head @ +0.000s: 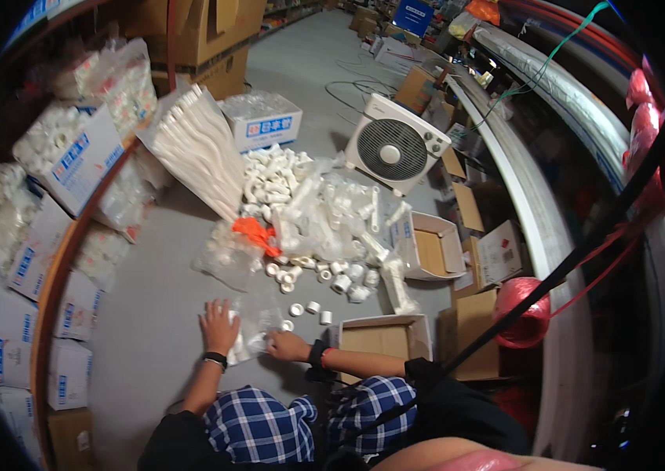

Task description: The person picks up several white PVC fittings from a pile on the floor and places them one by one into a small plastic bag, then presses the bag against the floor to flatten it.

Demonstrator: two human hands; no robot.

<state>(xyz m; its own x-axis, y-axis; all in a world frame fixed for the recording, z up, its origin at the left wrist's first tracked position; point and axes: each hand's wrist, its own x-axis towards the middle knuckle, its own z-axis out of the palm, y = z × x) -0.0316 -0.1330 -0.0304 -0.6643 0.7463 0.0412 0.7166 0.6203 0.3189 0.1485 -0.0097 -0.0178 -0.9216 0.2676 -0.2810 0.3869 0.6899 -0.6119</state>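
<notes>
My left hand (219,327) lies with its fingers spread on a clear plastic bag (257,309) on the grey floor. White plastic fittings (237,347) show in the bag beside that hand. At the bag's right side, my right hand (287,346) has its fingers curled at the plastic; whether it grips the bag cannot be made out. Just beyond it lie several loose white pipe fittings (312,307). Farther off is a large heap of white plastic pipe fittings (273,176), partly in clear bags, with an orange plastic bag (257,234) at its left edge.
An open, shallow cardboard box (385,321) stands right of my right hand, another box (435,244) beyond it. A box fan (394,147) stands behind the heap. Boxes fill a shelf (61,282) at left. A pink twine roll (522,312) and long pipes (544,235) are at right.
</notes>
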